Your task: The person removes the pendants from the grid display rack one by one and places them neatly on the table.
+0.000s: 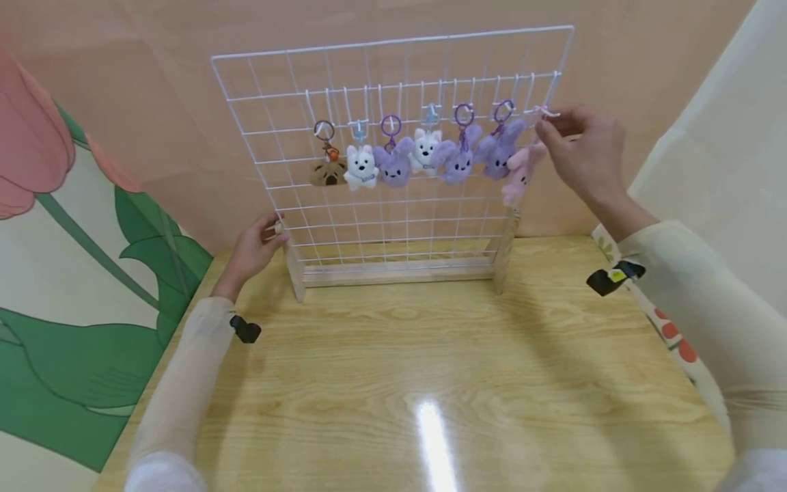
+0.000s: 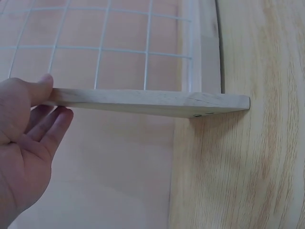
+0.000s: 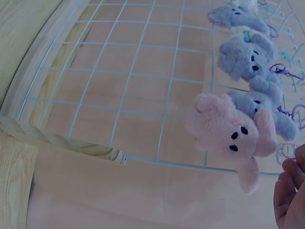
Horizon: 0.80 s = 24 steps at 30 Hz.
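A white wire grid rack [image 1: 393, 220] stands in a wooden base, with plush keychains hanging from its hooks. My left hand [image 1: 253, 247] holds the upper end of the rack's left wooden side post [image 2: 143, 98], thumb on one face and fingers on the other. At the right end of the hook row, my right hand [image 1: 587, 147] pinches the ring of a pink plush bunny keychain [image 3: 224, 129] beside the last hook. The pink bunny hangs tilted and overlaps the neighbouring purple bunny keychain [image 1: 499, 154]. In the right wrist view only part of the right hand shows.
Left along the row hang two more purple bunnies [image 1: 457, 164], two white dog keychains [image 1: 361, 167] and a brown plush keychain [image 1: 328, 172]. The rack rests on a wood-grain table [image 1: 393, 355]. Behind it is a peach backdrop [image 1: 123, 82], with a tulip print at left.
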### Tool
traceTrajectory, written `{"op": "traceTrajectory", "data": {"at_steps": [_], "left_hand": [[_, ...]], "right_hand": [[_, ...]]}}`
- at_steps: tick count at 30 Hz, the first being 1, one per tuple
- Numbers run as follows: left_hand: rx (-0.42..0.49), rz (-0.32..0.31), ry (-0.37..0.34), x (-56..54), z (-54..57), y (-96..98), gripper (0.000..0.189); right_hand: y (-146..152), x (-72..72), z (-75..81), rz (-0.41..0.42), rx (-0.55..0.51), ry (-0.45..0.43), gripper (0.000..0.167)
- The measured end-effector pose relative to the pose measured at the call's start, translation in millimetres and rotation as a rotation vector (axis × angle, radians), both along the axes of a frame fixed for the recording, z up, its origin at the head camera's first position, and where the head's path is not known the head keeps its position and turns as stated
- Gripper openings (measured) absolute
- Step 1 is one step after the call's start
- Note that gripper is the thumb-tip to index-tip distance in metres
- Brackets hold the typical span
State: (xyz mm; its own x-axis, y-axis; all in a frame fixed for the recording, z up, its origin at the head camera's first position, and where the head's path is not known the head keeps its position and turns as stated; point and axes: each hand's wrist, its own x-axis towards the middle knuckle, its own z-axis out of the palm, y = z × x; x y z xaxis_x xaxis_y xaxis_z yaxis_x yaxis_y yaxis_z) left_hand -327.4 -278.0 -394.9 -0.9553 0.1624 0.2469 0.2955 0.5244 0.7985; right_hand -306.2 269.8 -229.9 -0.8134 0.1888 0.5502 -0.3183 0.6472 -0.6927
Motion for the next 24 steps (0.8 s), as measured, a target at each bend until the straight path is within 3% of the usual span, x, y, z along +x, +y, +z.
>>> {"op": "traceTrajectory", "data": {"at_steps": [11,14,19,24], "left_hand": [[0.027,-0.019,0.01,0.7,2.3,1.9,0.051],[0.033,-0.023,-0.001,6.1,8.4,5.2,0.051],[0.019,-0.033,-0.005,23.4,28.2,15.4,0.049],[-0.007,-0.025,0.001,22.3,27.6,15.7,0.049]], "right_hand": [[-1,1.0,3.2,-0.063,0.015,0.024,0.033],[0,2.1,3.7,-0.066,0.004,0.048,0.031],[0,7.6,6.3,-0.047,-0.022,0.065,0.028],[-1,15.2,7.5,-0.034,-0.027,0.089,0.027]]}}
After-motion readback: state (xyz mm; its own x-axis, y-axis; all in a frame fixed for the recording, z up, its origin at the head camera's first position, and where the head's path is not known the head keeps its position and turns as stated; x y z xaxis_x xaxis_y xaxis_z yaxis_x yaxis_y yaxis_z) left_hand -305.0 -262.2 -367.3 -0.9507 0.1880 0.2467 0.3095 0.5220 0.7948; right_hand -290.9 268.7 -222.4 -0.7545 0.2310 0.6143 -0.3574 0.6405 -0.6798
